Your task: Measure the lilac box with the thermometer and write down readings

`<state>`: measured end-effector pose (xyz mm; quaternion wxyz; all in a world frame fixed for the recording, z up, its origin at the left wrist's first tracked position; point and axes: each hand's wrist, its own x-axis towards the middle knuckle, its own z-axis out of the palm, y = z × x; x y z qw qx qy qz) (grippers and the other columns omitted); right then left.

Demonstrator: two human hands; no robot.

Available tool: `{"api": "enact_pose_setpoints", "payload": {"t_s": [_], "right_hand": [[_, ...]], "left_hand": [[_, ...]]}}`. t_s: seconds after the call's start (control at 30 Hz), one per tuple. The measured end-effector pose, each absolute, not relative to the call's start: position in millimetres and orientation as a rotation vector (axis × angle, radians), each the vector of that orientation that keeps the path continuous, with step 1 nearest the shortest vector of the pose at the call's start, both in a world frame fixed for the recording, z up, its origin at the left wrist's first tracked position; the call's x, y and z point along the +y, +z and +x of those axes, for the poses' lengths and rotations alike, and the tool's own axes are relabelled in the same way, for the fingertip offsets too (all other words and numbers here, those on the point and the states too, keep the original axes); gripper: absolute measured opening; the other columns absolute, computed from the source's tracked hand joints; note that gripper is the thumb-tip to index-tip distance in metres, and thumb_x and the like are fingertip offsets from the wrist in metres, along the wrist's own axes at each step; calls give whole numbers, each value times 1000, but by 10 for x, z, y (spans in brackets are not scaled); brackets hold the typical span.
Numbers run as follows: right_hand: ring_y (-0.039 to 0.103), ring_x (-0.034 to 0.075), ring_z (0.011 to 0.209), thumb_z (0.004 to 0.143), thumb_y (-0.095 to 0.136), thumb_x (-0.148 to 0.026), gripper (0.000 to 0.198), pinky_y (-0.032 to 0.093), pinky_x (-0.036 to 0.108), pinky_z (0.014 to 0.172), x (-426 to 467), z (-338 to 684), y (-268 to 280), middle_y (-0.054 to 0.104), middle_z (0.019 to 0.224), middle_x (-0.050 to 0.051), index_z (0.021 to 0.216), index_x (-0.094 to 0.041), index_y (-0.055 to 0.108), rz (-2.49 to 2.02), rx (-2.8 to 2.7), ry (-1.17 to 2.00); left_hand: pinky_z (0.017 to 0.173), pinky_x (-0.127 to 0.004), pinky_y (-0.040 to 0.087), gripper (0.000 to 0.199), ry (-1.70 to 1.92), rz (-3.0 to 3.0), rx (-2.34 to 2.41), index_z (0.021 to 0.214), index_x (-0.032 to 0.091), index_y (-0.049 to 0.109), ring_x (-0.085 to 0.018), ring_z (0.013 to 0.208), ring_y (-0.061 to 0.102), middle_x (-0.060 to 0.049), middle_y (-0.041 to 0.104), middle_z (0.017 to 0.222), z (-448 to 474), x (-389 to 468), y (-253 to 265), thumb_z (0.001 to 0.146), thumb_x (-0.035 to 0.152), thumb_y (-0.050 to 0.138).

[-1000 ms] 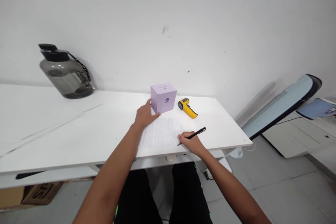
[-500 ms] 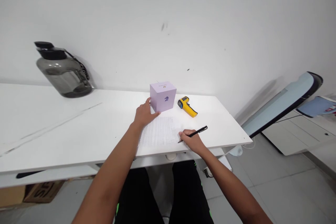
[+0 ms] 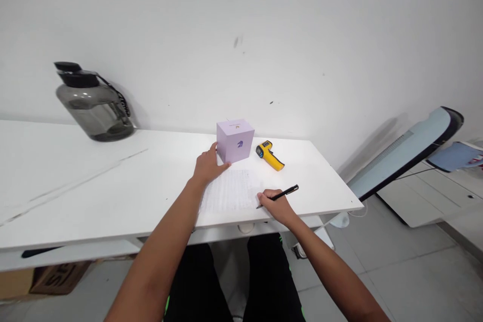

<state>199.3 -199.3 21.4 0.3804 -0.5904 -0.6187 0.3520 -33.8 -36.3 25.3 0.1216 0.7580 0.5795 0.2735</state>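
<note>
A black pen (image 3: 286, 192) sits slanted in my closed right hand (image 3: 276, 205), its tip down at the right side of a paper sheet (image 3: 228, 191) covered in faint writing. My left hand (image 3: 207, 165) rests at the sheet's upper left corner with thumb and fingers spread. Its fingertips touch the left side of a lilac box (image 3: 240, 147), and its thumb lies along the box's lower front edge. Right of the box lies a yellow and black infrared thermometer (image 3: 270, 155).
A large grey jug (image 3: 100, 113) with a black lid stands at the back left of the white table (image 3: 94, 186). The wall rises behind it. Beyond the table's right edge leans a pale blue panel with a dark rim (image 3: 403, 153). A cardboard box (image 3: 56, 277) is below left.
The whole view has shifted slightly, so things sit a little lower in the picture. My hands, the pen and the lilac box keep nearly the same places on the table.
</note>
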Motion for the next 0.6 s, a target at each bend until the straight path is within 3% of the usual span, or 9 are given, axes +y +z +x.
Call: {"api": "enact_pose_setpoints", "payload": {"t_s": [0.4, 0.6], "right_hand": [[36, 13, 58, 84, 54, -46, 41, 28, 29, 57, -2012, 1988, 202, 35, 54, -4, 52, -22, 42, -1503, -1579, 846], [44, 15, 60, 84, 56, -46, 40, 35, 29, 60, -1984, 2031, 185, 45, 54, -2, 53, -21, 52, -1501, -1526, 880]], "left_hand": [[107, -51, 45, 96, 785, 2205, 1695, 155, 18, 24, -38, 131, 55, -16, 58, 147, -335, -374, 278, 78, 57, 65], [109, -51, 44, 96, 767, 2191, 1690, 155, 18, 24, -38, 131, 56, -15, 57, 148, -336, -385, 294, 78, 56, 65]]}}
